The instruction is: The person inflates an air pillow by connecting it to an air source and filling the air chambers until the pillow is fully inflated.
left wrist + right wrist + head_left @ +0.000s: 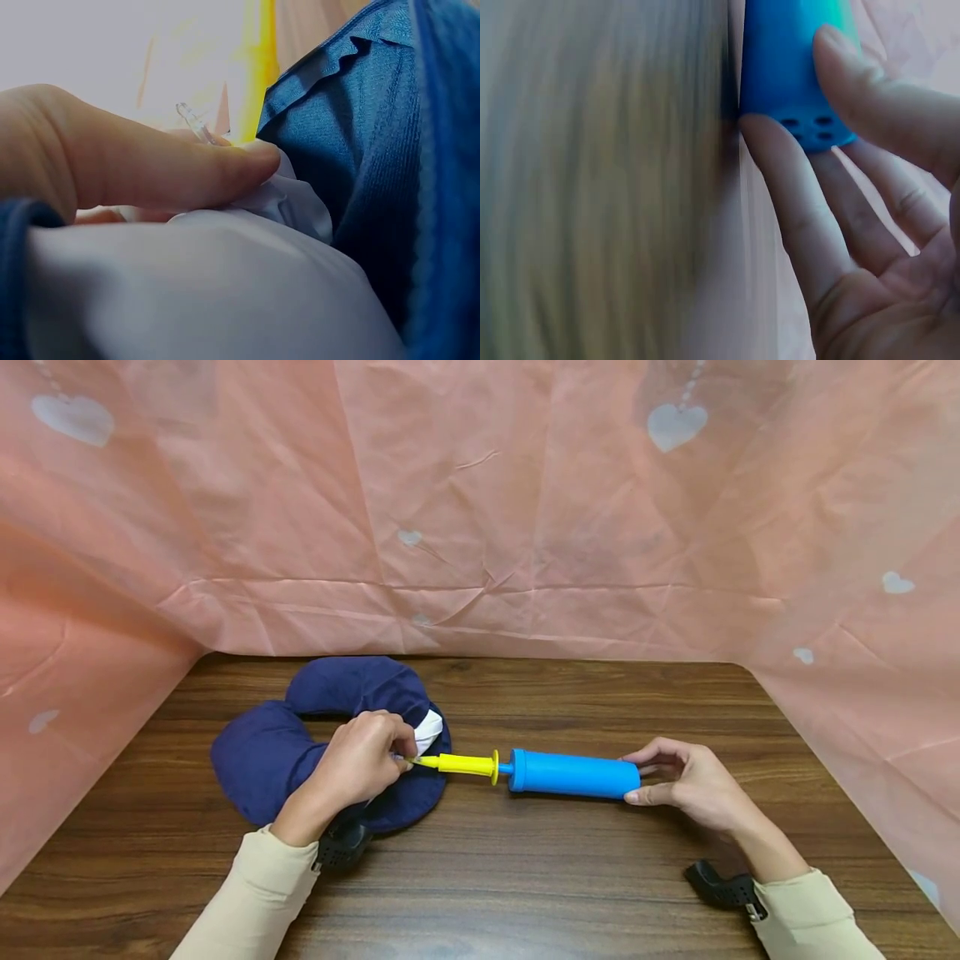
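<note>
Head view: two hands join a blue pump to a navy neck pillow on the wooden counter.

The left hand pinches the pillow's clear valve at the pump's yellow nozzle, its grip narrow. The right hand cups the pump's far end, its grip wide around the barrel. The pump looks light, stiff and smooth, best held mid-barrel; the pillow is soft and limp. Open counter lies right of and below the right grip; pink curtain closes the back and sides.

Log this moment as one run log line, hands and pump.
left hand: pinches valve at neck pillow | right hand: holds blue pump end | yellow nozzle: at valve | on table
</note>
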